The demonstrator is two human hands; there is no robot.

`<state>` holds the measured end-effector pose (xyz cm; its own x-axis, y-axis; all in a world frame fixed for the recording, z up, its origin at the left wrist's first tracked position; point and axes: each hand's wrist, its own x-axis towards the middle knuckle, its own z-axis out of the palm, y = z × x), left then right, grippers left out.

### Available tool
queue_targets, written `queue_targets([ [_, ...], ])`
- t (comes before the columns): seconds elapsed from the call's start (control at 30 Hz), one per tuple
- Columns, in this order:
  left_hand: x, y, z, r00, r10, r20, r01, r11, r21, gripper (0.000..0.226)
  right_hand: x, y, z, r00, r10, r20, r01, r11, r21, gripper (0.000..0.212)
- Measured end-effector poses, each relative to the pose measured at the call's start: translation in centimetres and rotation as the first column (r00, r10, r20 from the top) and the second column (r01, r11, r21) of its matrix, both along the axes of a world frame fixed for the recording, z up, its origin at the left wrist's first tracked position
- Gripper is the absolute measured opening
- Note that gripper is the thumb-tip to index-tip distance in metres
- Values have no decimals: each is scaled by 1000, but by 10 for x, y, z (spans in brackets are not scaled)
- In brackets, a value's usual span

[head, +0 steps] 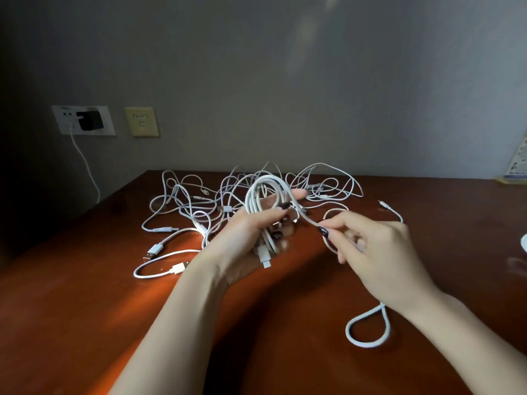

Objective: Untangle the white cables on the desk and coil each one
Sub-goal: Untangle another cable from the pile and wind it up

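My left hand point(251, 238) is raised above the desk and grips a half-wound coil of white cable point(266, 192); the loops arch over its fingers and a plug end hangs below the palm. From that coil the cable's free length runs right to my right hand point(373, 252), which pinches it between thumb and forefinger. The tail point(368, 329) passes under my right wrist and forms a loop on the desk at the near right. Behind my hands a tangle of white cables point(216, 201) spreads over the desk, with several USB plugs at its left side.
The reddish-brown wooden desk point(85, 323) stands against a grey wall. On the wall at the left a socket plate holds a black charger point(89, 121) with a white lead hanging down, beside a beige plate point(142, 122). A white object's edge point(524, 242) shows at the far right.
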<state>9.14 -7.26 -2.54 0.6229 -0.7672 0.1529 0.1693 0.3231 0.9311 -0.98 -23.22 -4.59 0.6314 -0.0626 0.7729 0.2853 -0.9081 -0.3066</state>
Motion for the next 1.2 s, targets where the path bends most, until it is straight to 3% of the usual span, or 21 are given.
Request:
queue_targets([
  [0.13, -4, -3, -2, 996, -69, 56, 67, 997, 31, 30, 1, -6, -2, 984, -157, -81, 155, 987, -34, 16],
  [0.33, -7, -7, -2, 993, 31, 117, -47, 989, 138, 7, -1, 0, -2, 961, -172, -218, 142, 979, -147, 15],
  [0.47, -5, -7, -2, 985, 137, 103, -151, 978, 144, 20, -1, 2, -4, 970, -148, -192, 111, 975, -193, 13],
  [0.53, -4, -8, -2, 984, 158, 77, -166, 979, 114, 27, -2, 2, -5, 966, -132, -223, 84, 973, -213, 30],
  [0.63, -3, -5, 0, 987, 160, 12, -160, 986, 42, 34, -3, 2, -4, 968, -135, -210, 85, 969, -231, 40],
  [0.8, 6, -1, 1, 963, 243, -117, -246, 969, -5, 35, 0, 2, -4, 979, -146, -140, 120, 976, -180, 31],
  [0.9, 8, -1, 1, 954, 230, -191, -252, 962, -104, 28, 0, 4, -3, 980, -134, -145, 108, 979, -171, 14],
  [1.03, 11, -4, 2, 931, 175, -320, -263, 930, -256, 17, -2, 12, -1, 971, -95, -220, 55, 981, -184, 13],
  [1.13, 14, -2, 2, 833, 95, -546, -332, 874, -356, 14, -3, 19, 0, 935, -81, -344, -2, 972, -233, 23],
  [1.2, 16, 2, 2, 798, 40, -602, -347, 847, -403, 22, -3, 20, -2, 909, -72, -410, -40, 965, -258, 29],
])
